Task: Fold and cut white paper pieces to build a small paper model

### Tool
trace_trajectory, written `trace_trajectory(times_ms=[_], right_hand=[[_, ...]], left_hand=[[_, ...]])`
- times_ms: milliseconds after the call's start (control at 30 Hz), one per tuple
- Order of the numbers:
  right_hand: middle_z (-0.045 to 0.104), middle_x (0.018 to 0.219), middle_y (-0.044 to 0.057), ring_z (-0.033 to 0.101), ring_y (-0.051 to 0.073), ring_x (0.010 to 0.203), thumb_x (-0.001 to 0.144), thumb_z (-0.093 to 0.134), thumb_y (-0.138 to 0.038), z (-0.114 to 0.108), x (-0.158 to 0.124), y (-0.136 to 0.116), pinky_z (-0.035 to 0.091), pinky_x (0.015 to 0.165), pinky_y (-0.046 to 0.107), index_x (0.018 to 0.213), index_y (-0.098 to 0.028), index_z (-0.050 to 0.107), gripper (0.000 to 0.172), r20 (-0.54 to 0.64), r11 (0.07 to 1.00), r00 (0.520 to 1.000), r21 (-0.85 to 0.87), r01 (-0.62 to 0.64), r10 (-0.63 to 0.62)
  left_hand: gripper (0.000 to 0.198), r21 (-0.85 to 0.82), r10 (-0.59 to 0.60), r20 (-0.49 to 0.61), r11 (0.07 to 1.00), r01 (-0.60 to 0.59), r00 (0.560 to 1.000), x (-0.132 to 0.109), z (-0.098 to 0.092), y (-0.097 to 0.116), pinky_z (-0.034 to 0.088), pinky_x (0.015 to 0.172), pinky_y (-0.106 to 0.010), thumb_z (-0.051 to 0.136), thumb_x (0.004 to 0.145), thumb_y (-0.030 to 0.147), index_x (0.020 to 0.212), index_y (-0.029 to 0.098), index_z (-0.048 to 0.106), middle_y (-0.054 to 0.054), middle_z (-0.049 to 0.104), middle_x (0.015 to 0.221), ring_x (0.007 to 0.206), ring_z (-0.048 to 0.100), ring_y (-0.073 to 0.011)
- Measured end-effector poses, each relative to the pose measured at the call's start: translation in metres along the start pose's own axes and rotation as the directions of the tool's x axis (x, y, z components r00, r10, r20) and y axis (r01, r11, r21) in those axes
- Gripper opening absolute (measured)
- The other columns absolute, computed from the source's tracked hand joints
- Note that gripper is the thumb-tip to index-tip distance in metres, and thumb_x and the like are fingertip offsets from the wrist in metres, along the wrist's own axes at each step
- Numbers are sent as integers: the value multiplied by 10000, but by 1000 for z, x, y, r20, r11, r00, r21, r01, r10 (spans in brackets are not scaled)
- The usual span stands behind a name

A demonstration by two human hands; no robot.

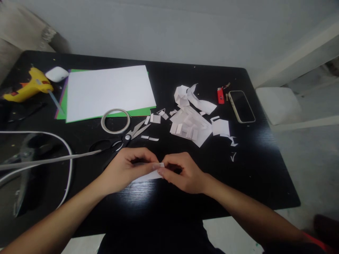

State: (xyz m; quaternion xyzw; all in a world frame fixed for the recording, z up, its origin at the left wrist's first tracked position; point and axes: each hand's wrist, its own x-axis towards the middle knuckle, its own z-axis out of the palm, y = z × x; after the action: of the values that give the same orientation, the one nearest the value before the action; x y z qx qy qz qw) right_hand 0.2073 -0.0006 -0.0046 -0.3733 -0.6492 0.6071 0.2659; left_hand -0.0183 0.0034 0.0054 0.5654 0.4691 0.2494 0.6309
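Both my hands meet near the front middle of the black table. My left hand [129,168] pinches a small piece of white paper [149,175] between thumb and fingers. My right hand [184,172] grips the right end of the same paper, thumb and forefinger closed at its edge. Part of the paper is covered by my fingers. Just beyond my left hand lie black-handled scissors [128,137], blades apart. Ahead of my right hand is a heap of folded and cut white paper pieces [190,123].
A yellow glue gun [35,84] and white case [57,74] lie far left. Beside them are white sheets [108,90] over green paper and a tape roll [102,123]. A white cable [69,169] loops at left. A red lighter [220,95] and phone [241,106] lie right.
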Motion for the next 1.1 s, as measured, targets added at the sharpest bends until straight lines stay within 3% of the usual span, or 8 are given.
trace_trajectory(times_ms=[167, 300, 433, 667, 767, 833, 967, 1100], right_hand=[[611, 646, -8, 574, 111, 552, 984, 652, -352, -3, 0, 2, 438, 527, 236, 748, -185, 651, 289, -63, 994, 997, 97, -47, 54], [613, 668, -3, 604, 119, 564, 998, 647, -371, -6, 1, 4, 477, 540, 243, 745, -191, 640, 311, -182, 989, 982, 143, -33, 59], [635, 694, 16, 612, 132, 604, 1019, 633, -344, -9, 1, 8, 491, 572, 261, 755, -193, 645, 304, -264, 998, 962, -12, 64, -65], [670, 736, 11, 637, 144, 668, 1022, 601, -210, -11, 4, 10, 512, 631, 280, 844, -195, 665, 190, -294, 938, 902, -242, 249, -315], [679, 758, 15, 652, 152, 705, 1011, 595, -146, -11, 5, 11, 524, 667, 288, 859, -194, 661, 172, -284, 884, 864, -350, 310, -415], [686, 785, 23, 664, 159, 734, 1007, 589, -115, -11, 6, 12, 538, 688, 292, 887, -193, 661, 160, -264, 843, 843, -416, 339, -469], [689, 843, 44, 665, 164, 757, 1002, 578, -82, -10, 6, 17, 560, 706, 286, 952, -179, 658, 135, -198, 767, 819, -518, 379, -538], [687, 854, 47, 667, 164, 763, 1008, 570, -83, -10, 6, 19, 569, 704, 285, 976, -180, 657, 134, -177, 748, 817, -542, 384, -548]], left_hand=[[135, 33, 41, -93, 999, -38, 995, 3, -4, 0, 547, 759, -215, 783, 906, 328, 899, 194, 788, -14, 770, 880, 820, 699, -140], [207, -38, 43, -220, 998, -53, 975, 7, -9, 0, 537, 645, -203, 821, 873, 343, 990, 193, 739, 9, 731, 828, 708, 671, -119], [230, -115, 104, -304, 983, -145, 947, 7, -10, 1, 532, 579, -198, 830, 855, 278, 987, 202, 658, 55, 670, 707, 588, 639, -98], [147, -6, 186, -378, 979, -203, 907, 5, -10, 2, 571, 617, -248, 752, 904, 224, 1023, 231, 667, 59, 688, 682, 597, 685, -128], [164, 114, 266, -420, 964, -240, 868, 4, -12, -4, 571, 649, -262, 773, 890, 238, 1007, 246, 658, 59, 691, 725, 639, 690, -137], [165, 264, 324, -420, 937, -228, 848, 4, -14, -7, 559, 675, -263, 795, 884, 274, 994, 243, 676, 32, 728, 834, 703, 690, -139], [121, 477, 414, -289, 844, -245, 863, 4, -20, -10, 557, 740, -285, 757, 924, 310, 981, 220, 701, -21, 763, 966, 837, 721, -173], [91, 623, 568, -197, 702, -346, 799, 4, -24, -6, 546, 798, -302, 699, 949, 222, 865, 195, 675, -35, 752, 904, 852, 719, -178]])
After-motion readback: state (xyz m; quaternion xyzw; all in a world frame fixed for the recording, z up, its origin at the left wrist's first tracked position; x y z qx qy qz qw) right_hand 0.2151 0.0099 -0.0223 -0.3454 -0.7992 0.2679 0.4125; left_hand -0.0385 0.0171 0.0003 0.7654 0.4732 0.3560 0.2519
